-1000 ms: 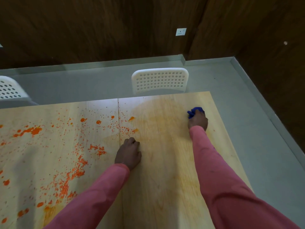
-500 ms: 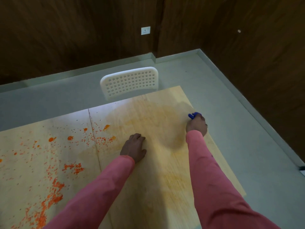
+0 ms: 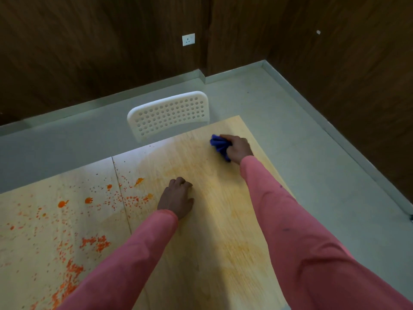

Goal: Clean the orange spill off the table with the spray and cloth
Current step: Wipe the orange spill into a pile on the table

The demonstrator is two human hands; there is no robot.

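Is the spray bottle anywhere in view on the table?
No, the table shows only the orange spill, the left hand resting on it, and the right hand gripping the blue cloth.

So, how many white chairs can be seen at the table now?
1: a white chair stands behind the table's far edge, near its right corner. Others may stand outside the view.

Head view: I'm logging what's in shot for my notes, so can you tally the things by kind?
Blue cloth: 1
Wooden table: 1
White chair: 1
Wall socket: 1
Hands: 2, left hand and right hand
Spray bottle: 0 in view
Total: 6
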